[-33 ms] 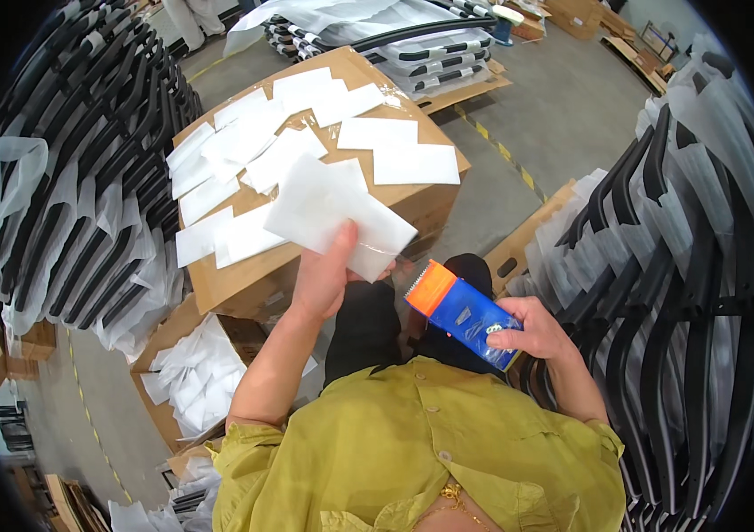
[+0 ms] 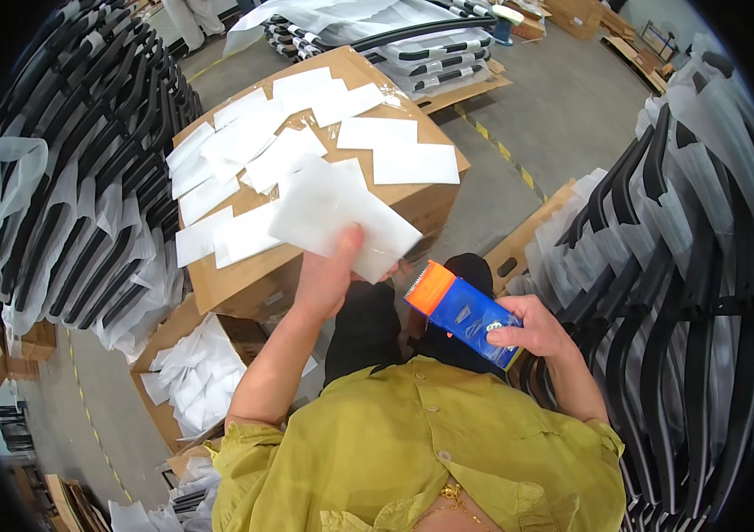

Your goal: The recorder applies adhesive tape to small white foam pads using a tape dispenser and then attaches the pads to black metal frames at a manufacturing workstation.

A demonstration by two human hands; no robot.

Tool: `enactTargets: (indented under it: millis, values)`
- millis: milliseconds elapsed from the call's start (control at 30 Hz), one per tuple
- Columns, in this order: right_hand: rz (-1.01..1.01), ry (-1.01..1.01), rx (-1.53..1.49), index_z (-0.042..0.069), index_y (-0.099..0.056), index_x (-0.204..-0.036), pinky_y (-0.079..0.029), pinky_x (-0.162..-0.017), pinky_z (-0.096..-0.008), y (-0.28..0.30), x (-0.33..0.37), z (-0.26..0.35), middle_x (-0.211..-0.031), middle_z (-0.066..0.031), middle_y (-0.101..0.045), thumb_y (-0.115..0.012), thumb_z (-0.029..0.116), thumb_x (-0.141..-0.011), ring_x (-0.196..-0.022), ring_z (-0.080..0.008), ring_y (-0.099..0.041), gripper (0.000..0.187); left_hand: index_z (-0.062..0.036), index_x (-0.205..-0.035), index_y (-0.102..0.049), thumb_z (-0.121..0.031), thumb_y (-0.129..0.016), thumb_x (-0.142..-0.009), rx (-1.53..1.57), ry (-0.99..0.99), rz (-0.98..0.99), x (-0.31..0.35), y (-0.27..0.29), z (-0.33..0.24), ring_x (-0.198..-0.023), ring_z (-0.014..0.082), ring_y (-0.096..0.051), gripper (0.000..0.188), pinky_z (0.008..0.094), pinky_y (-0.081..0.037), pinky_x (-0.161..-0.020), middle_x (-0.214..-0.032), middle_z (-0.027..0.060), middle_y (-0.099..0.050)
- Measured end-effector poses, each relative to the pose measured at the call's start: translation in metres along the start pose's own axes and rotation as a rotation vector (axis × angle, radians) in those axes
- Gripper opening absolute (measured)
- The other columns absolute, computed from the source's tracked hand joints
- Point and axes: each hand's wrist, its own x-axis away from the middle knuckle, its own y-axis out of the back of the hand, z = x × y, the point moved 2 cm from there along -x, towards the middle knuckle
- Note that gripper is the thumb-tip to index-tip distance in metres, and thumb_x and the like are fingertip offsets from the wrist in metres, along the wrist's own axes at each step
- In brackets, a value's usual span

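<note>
My left hand [image 2: 331, 266] grips white foam sheets [image 2: 334, 213], its thumb pressed on top and the fingers underneath. They look like two overlapping pieces, though I cannot tell how many layers there are. In my right hand [image 2: 532, 328] is a blue tape dispenser [image 2: 470, 316] with an orange end and a toothed metal edge, tilted towards the foam but apart from it. Beyond the left hand, several more white foam sheets [image 2: 377, 133] lie scattered and overlapping on a large cardboard box [image 2: 368, 75].
An open carton [image 2: 160, 408] full of white foam pieces [image 2: 199, 377] stands at lower left. Stacked black curved frames [image 2: 84, 195] in translucent wrap rise on the left, with more black frames [image 2: 696, 266] on the right. Another wrapped stack [image 2: 421, 53] lies beyond the box.
The foam sheets and my left hand have shifted slightly to the right. The tape dispenser has stayed nearly in place.
</note>
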Motion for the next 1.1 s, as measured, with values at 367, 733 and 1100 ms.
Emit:
enactTargets:
  millis: [367,733,1100]
  values:
    - [-0.33,-0.064,-0.557,-0.007,-0.053,-0.095,-0.047,-0.068,-0.0256,0.001,-0.033,-0.047,-0.087,-0.01,-0.06,-0.061,0.02,-0.077,-0.073,-0.0146,-0.059,0.034,-0.0045,-0.099,-0.054,-0.007,-0.061,-0.067,-1.097,-0.918,0.345,0.019,-0.047,-0.045,-0.07,0.026,-0.061,0.033,0.0308,-0.05,-0.058,-0.084,0.0113,-0.061]
    - [-0.326,0.057,-0.47,-0.007,-0.056,-0.099,-0.046,-0.07,-0.0249,-0.001,-0.015,-0.004,-0.092,-0.0125,-0.061,-0.063,0.021,-0.074,-0.076,-0.0149,-0.059,0.039,-0.0068,-0.107,-0.04,-0.032,-0.051,-0.08,-1.831,-0.676,-0.304,-0.199,-0.004,-0.143,-0.073,0.0363,-0.058,0.038,0.0439,-0.046,-0.063,-0.084,0.0178,-0.059]
    - [-0.609,-0.129,-0.632,-0.009,-0.056,-0.094,-0.047,-0.065,-0.0251,0.058,-0.051,-0.028,-0.082,-0.0111,-0.062,-0.066,0.016,-0.071,-0.067,-0.014,-0.059,0.036,-0.0078,-0.114,-0.039,-0.046,-0.047,-0.08,-2.053,-0.338,-0.705,-0.449,0.081,-0.102,-0.082,0.0281,-0.06,0.052,0.0425,-0.044,-0.069,-0.09,0.0174,-0.06]
